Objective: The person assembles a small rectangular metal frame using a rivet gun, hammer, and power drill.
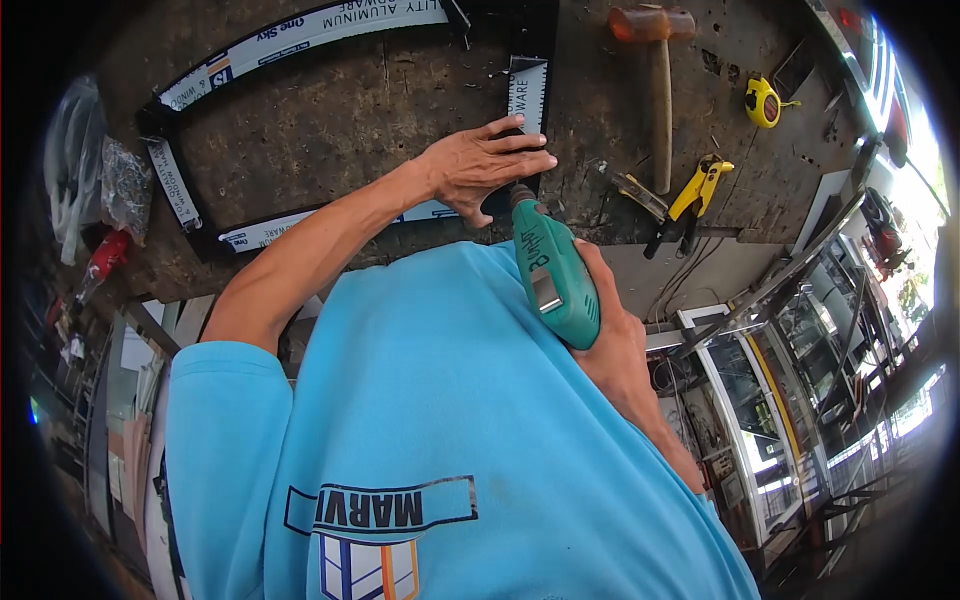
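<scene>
My right hand [618,335] is wrapped round the body of a green power drill [556,272], whose chuck points at the near right corner of a black aluminum frame [205,242]. The drill's tip is hidden by my left hand [487,168]. That hand lies across the corner with its fingers stretched out and spread, touching the frame's right side. White printed protective film [525,88] covers parts of the frame, which lies flat on a dark, worn workbench [350,120].
Right of the frame lie a mallet [655,110] with an amber head, a yellow tape measure [763,103], yellow-handled pliers [702,186] and a screwdriver-like tool [636,193]. Plastic bags [125,190] and a red tool [105,258] sit at the left. Framed panels [735,400] stand below right.
</scene>
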`<state>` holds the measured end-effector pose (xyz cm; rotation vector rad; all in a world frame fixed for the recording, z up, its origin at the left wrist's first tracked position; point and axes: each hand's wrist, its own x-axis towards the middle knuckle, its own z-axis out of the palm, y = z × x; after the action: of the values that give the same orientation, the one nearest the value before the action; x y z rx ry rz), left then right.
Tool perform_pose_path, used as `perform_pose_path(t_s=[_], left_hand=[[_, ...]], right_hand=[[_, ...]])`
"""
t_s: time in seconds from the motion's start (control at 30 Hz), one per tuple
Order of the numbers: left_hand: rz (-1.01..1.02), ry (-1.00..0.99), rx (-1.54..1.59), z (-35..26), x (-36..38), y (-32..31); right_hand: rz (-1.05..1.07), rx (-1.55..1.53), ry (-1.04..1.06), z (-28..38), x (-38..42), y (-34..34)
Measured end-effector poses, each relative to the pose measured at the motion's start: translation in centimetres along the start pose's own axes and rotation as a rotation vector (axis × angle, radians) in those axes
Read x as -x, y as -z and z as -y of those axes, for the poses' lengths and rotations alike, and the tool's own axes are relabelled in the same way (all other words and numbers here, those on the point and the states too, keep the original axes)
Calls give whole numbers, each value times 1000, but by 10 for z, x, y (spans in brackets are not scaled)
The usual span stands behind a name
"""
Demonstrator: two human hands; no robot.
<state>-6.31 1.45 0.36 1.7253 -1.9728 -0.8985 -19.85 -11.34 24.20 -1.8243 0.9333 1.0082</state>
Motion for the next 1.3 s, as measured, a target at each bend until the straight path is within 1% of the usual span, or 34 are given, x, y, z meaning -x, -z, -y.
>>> perform_pose_path(t_s=[0.1,0.23,0.3,0.37,0.57,0.63,0.7,0.73,0.8,0.9,1.13,1.2,1.3], left_hand=[[0,7,8,-2,0,0],[-34,-5,12,-1,1,-2],[-32,0,-1,-6,2,-5],[-35,1,-31,0,0,1],[-57,-10,-47,0,0,3],[-29,-5,-97,-7,2,6],[-47,-4,-85,-4,2,4],[-60,-6,-65,-5,2,1],[-56,-14,-56,-8,3,-2],[-48,-5,-71,-5,2,3],[-50,-7,-83,-4,2,1],[-57,-6,-80,-4,2,1],[-47,-7,-79,-4,3,0]], right_hand=[[-16,-53,22,-7,-4,0],[-48,-45,81,-14,-3,-2],[-2,-15,50,-12,-1,5],[-39,-11,90,-12,-5,5],[-95,-34,105,-18,9,-3],[-103,-51,112,-22,25,-12],[-134,-11,125,-24,35,-17],[-138,-9,117,-22,34,-17],[-36,-188,-33,-15,31,-19],[-34,-176,15,-15,28,-22],[-36,-118,5,-14,24,-26],[-61,-16,87,-19,22,-28],[-49,-11,39,-12,21,-27]])
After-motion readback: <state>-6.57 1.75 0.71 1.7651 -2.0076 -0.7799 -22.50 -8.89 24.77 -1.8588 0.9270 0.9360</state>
